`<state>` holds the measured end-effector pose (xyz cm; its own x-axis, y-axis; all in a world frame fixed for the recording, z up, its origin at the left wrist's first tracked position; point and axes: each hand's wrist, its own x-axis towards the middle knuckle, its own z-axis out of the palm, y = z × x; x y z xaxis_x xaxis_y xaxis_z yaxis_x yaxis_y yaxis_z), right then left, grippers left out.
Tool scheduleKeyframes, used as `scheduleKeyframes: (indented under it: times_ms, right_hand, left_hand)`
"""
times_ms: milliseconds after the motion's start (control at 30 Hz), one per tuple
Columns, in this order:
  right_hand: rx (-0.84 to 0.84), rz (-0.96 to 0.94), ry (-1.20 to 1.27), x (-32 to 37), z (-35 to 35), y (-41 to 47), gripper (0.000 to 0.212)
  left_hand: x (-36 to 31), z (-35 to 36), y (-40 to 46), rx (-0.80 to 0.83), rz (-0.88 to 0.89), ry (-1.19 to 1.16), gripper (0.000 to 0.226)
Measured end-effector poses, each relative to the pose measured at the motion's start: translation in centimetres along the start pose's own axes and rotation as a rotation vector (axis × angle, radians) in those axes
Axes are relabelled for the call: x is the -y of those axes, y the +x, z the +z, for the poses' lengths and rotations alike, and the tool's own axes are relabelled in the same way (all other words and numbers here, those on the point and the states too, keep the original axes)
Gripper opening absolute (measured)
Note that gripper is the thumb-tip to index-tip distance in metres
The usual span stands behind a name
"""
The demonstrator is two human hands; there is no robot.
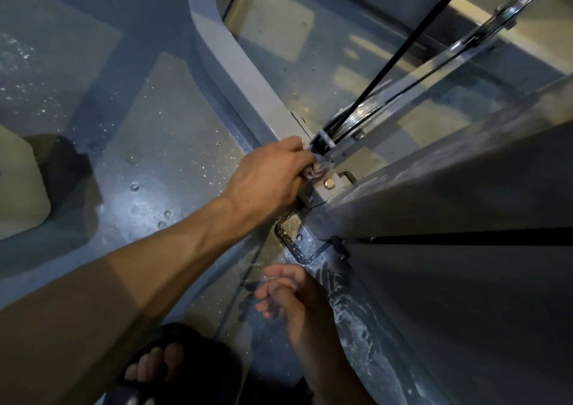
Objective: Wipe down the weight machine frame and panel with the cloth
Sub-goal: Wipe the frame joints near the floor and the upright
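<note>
Sandalled foot (pixel 164 364) — cable (pixel 400 54), perhaps pulley (pixel 362 116), beyond.

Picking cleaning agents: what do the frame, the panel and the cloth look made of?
Frame: likely painted metal, matte grey, with bolted joints.
Panel: clear sheet, glass or acrylic, cannot tell; see-through with reflections and specks.
Cloth: soft grey fabric, bunched in folds in the left hand.

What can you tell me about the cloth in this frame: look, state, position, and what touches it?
The cloth is a small, greyish, soft-looking rag, bunched into wrinkled folds. Only a little of it shows, sticking out past the fingers of the left hand, which grips it. It is pressed against the grey machine frame at the bolted bracket, near the cable pulley. The right hand is not touching it.
</note>
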<state>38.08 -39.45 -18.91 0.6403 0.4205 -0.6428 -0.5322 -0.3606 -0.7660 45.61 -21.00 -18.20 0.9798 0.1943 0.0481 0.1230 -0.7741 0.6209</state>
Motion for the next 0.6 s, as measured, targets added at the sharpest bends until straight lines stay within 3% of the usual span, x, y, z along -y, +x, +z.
scheduleKeyframes:
  times_ms: [67, 133, 300, 467, 533, 600]
  right_hand:
    - [-0.01, 0.011, 0.004, -0.1, 0.1, -0.3, 0.035]
    - [-0.014, 0.015, -0.009, 0.0, 0.2, -0.4, 0.034]
    - [-0.004, 0.019, -0.025, 0.0, 0.1, -0.5, 0.035]
    - [-0.006, 0.024, 0.01, 0.1, 0.5, -0.7, 0.034]
    - [-0.01, 0.016, 0.02, 0.0, 0.3, -0.8, 0.034]
    - [-0.019, 0.019, 0.015, -0.1, 0.1, -0.9, 0.034]
  left_hand:
    - [-1.6, 0.7, -1.0, 0.028, 0.044, -0.035, 0.011]
    - [-2.0, 1.2, -1.8, 0.107, 0.171, 0.035, 0.019]
    - [0.2, -0.4, 0.1, -0.009, 0.014, 0.02, 0.024]
    - [-0.3, -0.1, -0.4, 0.198, 0.176, 0.04, 0.039]
    - [1.2, -1.1, -0.1, 0.216, 0.167, 0.065, 0.028]
    - [2.4, -1.6, -0.8, 0.142, 0.026, 0.024, 0.007]
